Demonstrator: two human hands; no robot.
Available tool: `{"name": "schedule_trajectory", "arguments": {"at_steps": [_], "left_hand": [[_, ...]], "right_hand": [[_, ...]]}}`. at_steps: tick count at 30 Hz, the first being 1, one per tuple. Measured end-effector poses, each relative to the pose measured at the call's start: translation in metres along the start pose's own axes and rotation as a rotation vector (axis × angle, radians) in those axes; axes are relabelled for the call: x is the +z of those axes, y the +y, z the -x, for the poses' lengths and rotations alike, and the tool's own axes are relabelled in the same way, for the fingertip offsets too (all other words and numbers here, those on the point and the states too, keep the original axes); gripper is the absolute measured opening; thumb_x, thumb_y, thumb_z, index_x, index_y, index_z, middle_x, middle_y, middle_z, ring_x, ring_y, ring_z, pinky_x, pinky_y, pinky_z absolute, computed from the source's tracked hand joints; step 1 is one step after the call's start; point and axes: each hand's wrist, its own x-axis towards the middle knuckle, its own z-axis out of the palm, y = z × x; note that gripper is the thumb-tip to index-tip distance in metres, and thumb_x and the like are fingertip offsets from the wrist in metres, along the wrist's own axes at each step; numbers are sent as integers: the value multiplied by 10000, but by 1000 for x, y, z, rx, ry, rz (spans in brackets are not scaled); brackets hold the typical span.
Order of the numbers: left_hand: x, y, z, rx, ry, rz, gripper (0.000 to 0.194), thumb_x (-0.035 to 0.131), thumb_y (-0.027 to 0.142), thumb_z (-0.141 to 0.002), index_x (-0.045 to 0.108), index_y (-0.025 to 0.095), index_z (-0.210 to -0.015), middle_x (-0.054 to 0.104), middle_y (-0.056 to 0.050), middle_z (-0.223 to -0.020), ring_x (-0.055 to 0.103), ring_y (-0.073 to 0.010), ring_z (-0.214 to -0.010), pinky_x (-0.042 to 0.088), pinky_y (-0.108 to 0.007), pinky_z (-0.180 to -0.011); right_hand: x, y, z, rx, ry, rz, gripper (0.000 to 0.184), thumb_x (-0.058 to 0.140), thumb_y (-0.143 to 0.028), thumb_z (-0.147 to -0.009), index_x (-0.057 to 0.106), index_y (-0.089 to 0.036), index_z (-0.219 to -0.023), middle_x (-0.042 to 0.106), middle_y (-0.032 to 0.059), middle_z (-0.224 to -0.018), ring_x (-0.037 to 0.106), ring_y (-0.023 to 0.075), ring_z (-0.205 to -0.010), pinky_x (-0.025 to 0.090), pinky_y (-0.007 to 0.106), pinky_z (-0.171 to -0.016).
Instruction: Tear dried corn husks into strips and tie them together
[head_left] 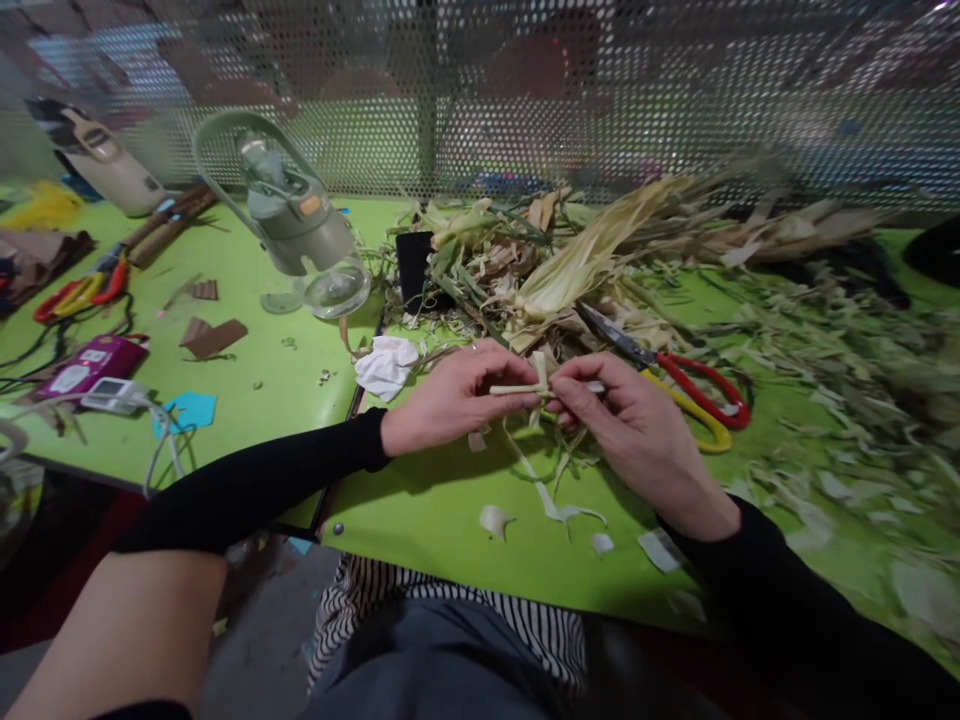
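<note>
Left hand (454, 398), right hand (637, 435): fingers (598, 372) of both pinch crossed pale husk strips (541, 370) over green surface (442, 525) (scissors (694, 385) just beside right hand).

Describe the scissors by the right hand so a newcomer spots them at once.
On the green table, find the large heap of husks. The scissors lie just past the right hand, blades angled toward the heap. Their red and yellow handles stand out from the pale husks, and that nearness separates them from the similar-coloured handles at far left.
</note>
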Motion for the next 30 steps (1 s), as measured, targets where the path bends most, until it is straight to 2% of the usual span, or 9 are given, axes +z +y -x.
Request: {"name": "schedule_trajectory", "arguments": {"at_steps": [2,5,9,12,15,18,24,27,30], "left_hand": [[1,1,1,-35,-14,34,245,727,365,-846,625,155,-922,638,-25,-906,574,-106,-791,467,-239,-718],[4,3,3,-167,-82,238,292,699,398,-863,547,158,-933,591,24,-787,526,-60,-597,443,-212,-567],[7,5,4,-202,-64,337,313,733,379,-827,543,146,-916,604,29,-765,572,-57,-605,487,-203,-580],[6,7,2,-227,-60,351,201,683,271,-848,576,129,-942,640,7,-807,610,-64,-681,512,-196,-632],[4,7,1,-257,-72,354,169,656,220,-852,596,124,-977,650,8,-808,614,-59,-700,506,-185,-649],[4,5,1,-252,-75,329,253,708,316,-836,599,125,-961,614,36,-711,581,-56,-619,482,-185,-602],[3,-1,1,-201,-42,223,316,655,447,-882,588,139,-909,556,51,-637,532,-60,-530,464,-198,-534],[4,-4,3,-157,-44,141,302,594,443,-929,593,141,-936,542,54,-629,527,-61,-521,449,-194,-526],[4,-6,3,-50,-35,-84,254,539,382,-974,621,145,-1016,613,24,-700,584,-81,-589,484,-214,-594]], "right_hand": [[1,-1,0,-41,80,30,237,624,-475,-933,618,-244,-986,693,38,-891,626,167,-673,510,311,-584],[2,-2,0,-237,181,261,332,729,-501,-846,639,-243,-1034,704,84,-1039,661,242,-872,535,394,-754],[1,1,0,-437,93,517,213,641,-459,-926,670,-251,-961,737,75,-916,666,271,-880,499,425,-786],[0,3,-1,-533,106,605,201,538,-373,-999,658,-229,-927,735,68,-858,650,243,-803,475,400,-743],[-1,4,-1,-537,92,649,248,493,-346,-1024,626,-213,-862,697,58,-780,609,217,-728,454,373,-696],[0,4,-1,-529,70,659,275,461,-345,-1038,615,-208,-856,683,56,-768,600,211,-715,454,364,-686],[2,1,2,-613,210,787,275,592,-425,-969,627,-161,-1038,719,130,-966,643,282,-902,464,399,-757],[3,0,5,-645,193,917,180,575,-334,-975,635,-168,-942,720,112,-885,628,263,-814,428,385,-705],[5,1,6,-629,129,962,190,519,-259,-983,619,-171,-849,674,81,-761,575,215,-688,390,358,-643]]}}
